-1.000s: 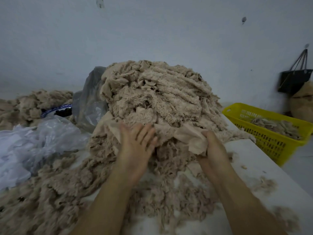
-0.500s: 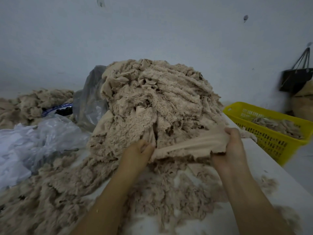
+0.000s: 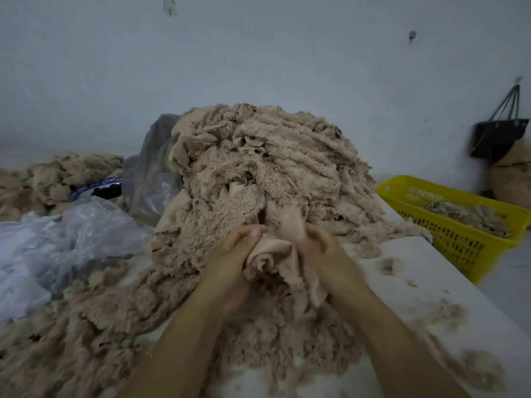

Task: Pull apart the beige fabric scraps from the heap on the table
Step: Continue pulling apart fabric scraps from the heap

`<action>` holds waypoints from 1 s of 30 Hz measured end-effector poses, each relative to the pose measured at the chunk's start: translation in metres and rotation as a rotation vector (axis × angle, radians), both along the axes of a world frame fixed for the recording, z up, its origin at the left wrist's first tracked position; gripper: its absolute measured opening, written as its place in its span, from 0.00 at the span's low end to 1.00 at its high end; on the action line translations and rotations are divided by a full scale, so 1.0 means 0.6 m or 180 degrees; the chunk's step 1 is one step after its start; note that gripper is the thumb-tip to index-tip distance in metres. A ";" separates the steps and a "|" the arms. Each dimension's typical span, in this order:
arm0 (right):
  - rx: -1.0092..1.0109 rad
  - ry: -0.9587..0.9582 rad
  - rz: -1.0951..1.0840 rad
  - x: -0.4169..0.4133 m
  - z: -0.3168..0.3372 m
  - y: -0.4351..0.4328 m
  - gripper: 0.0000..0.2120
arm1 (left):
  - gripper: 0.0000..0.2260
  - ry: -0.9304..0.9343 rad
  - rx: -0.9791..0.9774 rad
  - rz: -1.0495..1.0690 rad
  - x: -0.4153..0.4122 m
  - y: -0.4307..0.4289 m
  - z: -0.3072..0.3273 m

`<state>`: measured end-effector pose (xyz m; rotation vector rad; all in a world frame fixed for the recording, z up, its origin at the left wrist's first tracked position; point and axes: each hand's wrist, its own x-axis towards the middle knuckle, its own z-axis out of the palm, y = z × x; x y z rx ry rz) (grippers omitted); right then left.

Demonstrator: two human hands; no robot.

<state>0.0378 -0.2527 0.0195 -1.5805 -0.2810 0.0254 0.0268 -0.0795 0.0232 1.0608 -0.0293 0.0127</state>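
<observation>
Both hands work close together at the near foot of the heap [image 3: 258, 168]. The left hand [image 3: 238, 249] and right hand [image 3: 320, 248] each curl round one beige scrap [image 3: 273, 251] bunched between them, probably to set opposed grips for pulling. The heap sits mid-worktop [image 3: 416, 285], just behind. There is open room to the right, toward the worktop edge and yellow basket [image 3: 448, 194]; plastic bags [image 3: 71, 234] crowd the left.

Place: a textile-scrap sorting workshop, seen from where I stand. Evidence: heap of beige fabric scraps [image 3: 258, 168] filling the centre of my white table [image 3: 416, 271]; second heap [image 3: 57, 173] at middle left; crumpled plastic bags [image 3: 71, 234] at left; yellow basket [image 3: 459, 242] at right, holding more scraps; bare pale wall [image 3: 258, 53] across the top; black bag [image 3: 498, 137] hanging at upper right.
</observation>
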 end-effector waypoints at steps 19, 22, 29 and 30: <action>0.2968 0.0719 -0.1274 0.035 -0.012 -0.071 0.37 | 0.20 0.0040 0.2714 0.1477 0.037 0.042 -0.044; 0.1844 0.0676 -0.1095 0.044 -0.021 -0.039 0.25 | 0.07 -0.0154 0.3126 0.1337 0.029 0.028 -0.041; 0.0610 0.1052 0.0154 0.021 -0.031 0.019 0.19 | 0.15 -0.1504 0.3576 -0.0228 -0.016 -0.044 -0.036; 0.0614 0.1102 0.0080 0.022 -0.030 0.019 0.17 | 0.16 -0.1538 0.3497 -0.0438 -0.018 -0.047 -0.037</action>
